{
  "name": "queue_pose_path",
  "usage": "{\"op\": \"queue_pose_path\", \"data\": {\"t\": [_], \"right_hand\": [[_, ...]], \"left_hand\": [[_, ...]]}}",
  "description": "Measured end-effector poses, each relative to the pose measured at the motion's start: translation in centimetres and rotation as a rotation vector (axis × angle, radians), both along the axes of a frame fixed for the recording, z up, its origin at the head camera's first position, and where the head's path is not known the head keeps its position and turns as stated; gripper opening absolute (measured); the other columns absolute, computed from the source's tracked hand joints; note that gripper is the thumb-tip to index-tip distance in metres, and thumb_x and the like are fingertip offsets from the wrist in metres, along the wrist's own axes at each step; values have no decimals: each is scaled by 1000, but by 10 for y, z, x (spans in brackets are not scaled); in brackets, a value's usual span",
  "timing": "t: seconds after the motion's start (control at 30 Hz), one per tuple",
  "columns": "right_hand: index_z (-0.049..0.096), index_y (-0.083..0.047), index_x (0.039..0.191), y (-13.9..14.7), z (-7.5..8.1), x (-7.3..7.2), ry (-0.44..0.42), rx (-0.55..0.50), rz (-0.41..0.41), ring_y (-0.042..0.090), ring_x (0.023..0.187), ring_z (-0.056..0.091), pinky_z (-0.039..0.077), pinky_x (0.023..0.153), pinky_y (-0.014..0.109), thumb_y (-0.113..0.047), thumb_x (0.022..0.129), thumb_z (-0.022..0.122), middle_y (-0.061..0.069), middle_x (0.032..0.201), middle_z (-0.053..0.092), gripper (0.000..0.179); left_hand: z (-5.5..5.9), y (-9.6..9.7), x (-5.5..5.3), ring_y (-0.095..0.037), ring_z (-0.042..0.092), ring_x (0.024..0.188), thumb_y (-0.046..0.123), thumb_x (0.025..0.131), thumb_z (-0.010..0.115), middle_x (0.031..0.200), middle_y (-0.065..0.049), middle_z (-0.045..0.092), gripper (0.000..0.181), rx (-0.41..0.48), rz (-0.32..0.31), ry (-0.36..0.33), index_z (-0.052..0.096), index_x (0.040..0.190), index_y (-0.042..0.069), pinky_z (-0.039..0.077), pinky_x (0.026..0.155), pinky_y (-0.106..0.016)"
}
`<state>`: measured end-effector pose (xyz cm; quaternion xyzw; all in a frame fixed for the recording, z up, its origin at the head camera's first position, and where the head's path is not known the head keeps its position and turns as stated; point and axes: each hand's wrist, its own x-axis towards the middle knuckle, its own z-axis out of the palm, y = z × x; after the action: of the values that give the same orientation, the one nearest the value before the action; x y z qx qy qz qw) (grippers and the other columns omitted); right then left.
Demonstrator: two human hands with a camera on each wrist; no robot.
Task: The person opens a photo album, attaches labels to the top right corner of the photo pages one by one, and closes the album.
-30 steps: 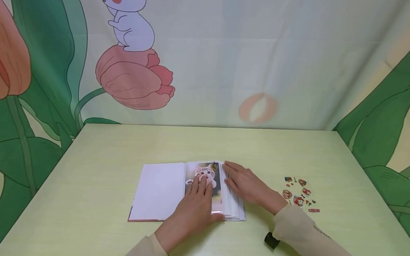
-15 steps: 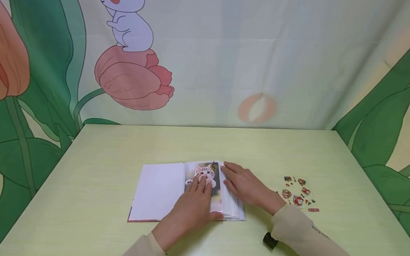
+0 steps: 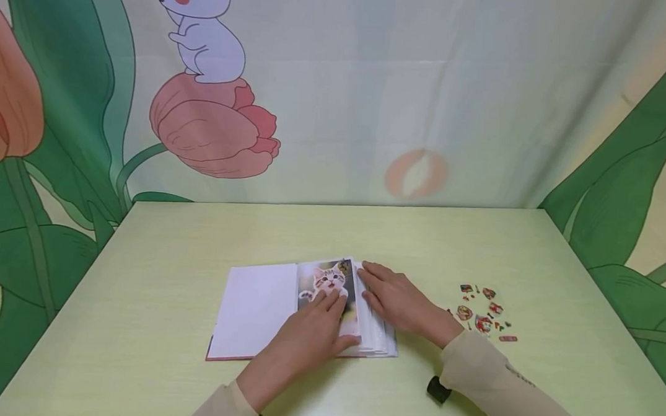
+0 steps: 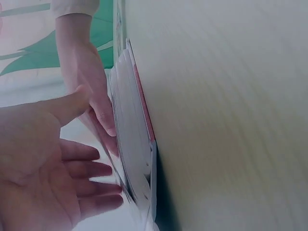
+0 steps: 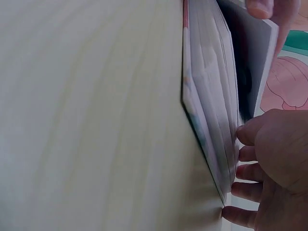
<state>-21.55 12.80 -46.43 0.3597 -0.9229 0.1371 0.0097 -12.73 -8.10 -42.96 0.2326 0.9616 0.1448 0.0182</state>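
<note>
A small photo album (image 3: 256, 310) lies open on the table, its blank white inside cover to the left. On its right side shows a kitten photo (image 3: 330, 277) on the top page, over a stack of clear-edged pages. My left hand (image 3: 305, 334) lies over the lower part of this photo, fingers extended. In the left wrist view, that page (image 4: 107, 149) stands slightly away from the stack, with the left thumb at its edge. My right hand (image 3: 398, 301) rests along the right edge of the pages; its fingertips (image 5: 240, 216) touch the page edges.
A clear sheet of colourful stickers (image 3: 483, 324) lies right of the album, beside the right forearm. A small black block (image 3: 439, 389) sits under the right sleeve. Behind the pale table (image 3: 158, 244) hangs a printed curtain (image 3: 337, 109) with flowers and a white animal.
My left hand has slid a little down toward the near edge, showing more of the kitten's face. The right hand stays at the page edges. The view has shifted slightly.
</note>
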Motion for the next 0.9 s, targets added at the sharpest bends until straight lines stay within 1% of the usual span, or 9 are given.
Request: {"op": "queue_pose_path", "data": {"t": [0.17,0.23,0.3,0.43,0.57,0.67,0.73,0.8,0.9], "right_hand": [[46,4,152,-1,0,-1,-12,1,-5,39,146,40,40,112,58,-22,107,56,24,159,41,53],[46,4,152,-1,0,-1,-14,-2,-3,39,146,40,40,112,58,-21,107,56,24,159,40,52],[47,5,151,-1,0,-1,-10,-9,3,40,146,40,40,112,58,-20,107,56,24,158,41,52],[48,6,150,-1,-1,-2,6,-21,11,40,145,42,41,111,58,-19,106,56,25,157,42,51],[48,6,150,-1,-2,-2,7,-27,17,41,144,42,42,110,59,-19,106,56,26,157,42,51],[47,6,150,0,-1,-2,8,-30,22,41,144,42,42,110,59,-19,106,56,26,157,42,52],[47,6,150,1,-1,-2,9,-31,24,42,144,42,42,110,60,-19,107,56,26,157,42,51],[47,7,150,2,-2,-2,10,-31,23,43,144,41,41,110,60,-19,107,55,27,157,41,51],[46,7,151,2,-3,-2,9,-28,22,43,144,41,42,109,61,-19,107,55,27,157,41,52]], "left_hand": [[2,-4,5,-37,55,134,29,104,64,149,-25,53,57,48,-70,120,51,147,-5,51,104,-49],[4,-5,8,-37,57,132,20,104,63,148,-25,54,51,64,-77,161,51,147,-5,53,102,-48],[8,-5,11,-36,58,131,11,102,62,147,-25,54,50,79,-71,186,50,148,-6,54,100,-46],[15,-6,18,-37,57,132,-1,95,65,149,-26,51,57,123,-34,208,47,148,-8,55,98,-46],[20,-10,23,-40,55,133,-5,91,65,152,-28,48,61,190,30,224,46,148,-10,55,97,-47],[24,-16,24,-40,59,129,-8,88,64,153,-29,45,64,214,68,256,44,149,-11,57,93,-46],[26,-21,24,-39,61,126,-8,88,64,155,-29,44,65,216,91,273,43,150,-11,58,90,-45],[28,-27,25,-39,62,125,-10,88,62,157,-28,41,66,213,113,276,42,151,-11,59,88,-45],[29,-36,26,-38,61,126,-10,92,57,160,-26,37,62,205,149,273,40,152,-10,59,85,-45]]}}
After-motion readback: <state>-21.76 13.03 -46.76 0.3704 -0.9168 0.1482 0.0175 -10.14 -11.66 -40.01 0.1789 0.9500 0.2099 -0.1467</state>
